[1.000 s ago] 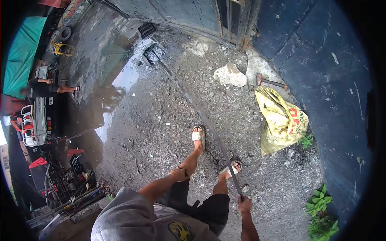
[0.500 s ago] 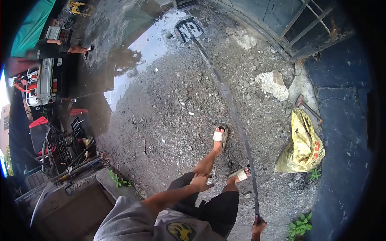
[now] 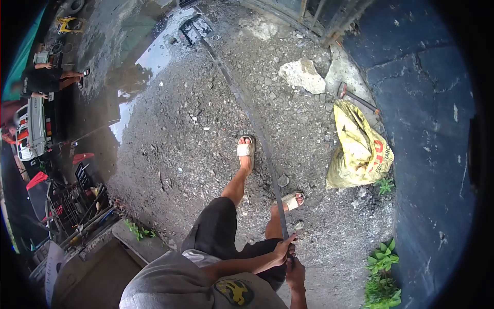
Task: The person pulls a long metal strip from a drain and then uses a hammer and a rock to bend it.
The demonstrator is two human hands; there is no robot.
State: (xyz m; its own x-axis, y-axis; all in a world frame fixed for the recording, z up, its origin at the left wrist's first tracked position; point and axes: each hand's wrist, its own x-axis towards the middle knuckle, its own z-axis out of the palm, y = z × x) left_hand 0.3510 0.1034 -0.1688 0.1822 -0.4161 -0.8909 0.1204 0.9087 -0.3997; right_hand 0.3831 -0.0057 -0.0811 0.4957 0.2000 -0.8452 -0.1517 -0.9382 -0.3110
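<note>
A long dark pole (image 3: 246, 109) runs from my hands out to a flat rectangular head (image 3: 194, 31), which lies at the edge of the puddle (image 3: 154, 54). My right hand (image 3: 295, 274) is wrapped round the near end of the pole, low in front of my body. Just above it my left hand (image 3: 281, 251) is closed on the same pole, one finger or thumb pointing along it. My sandalled feet stand on wet gravel (image 3: 206, 103), one on either side of the pole.
Right of me are a yellow sack (image 3: 355, 149), a hammer (image 3: 357, 98), a broken concrete slab (image 3: 303, 75) and a blue wall (image 3: 432, 154). Leafy plants (image 3: 382, 262) grow by the wall. At left are a person (image 3: 43, 80), a parked vehicle (image 3: 35, 123) and cluttered metal parts (image 3: 72, 201).
My left hand has left my knee and closed on the pole near my right hand. The pole's near end has come in toward my body. My view has shifted rightward.
</note>
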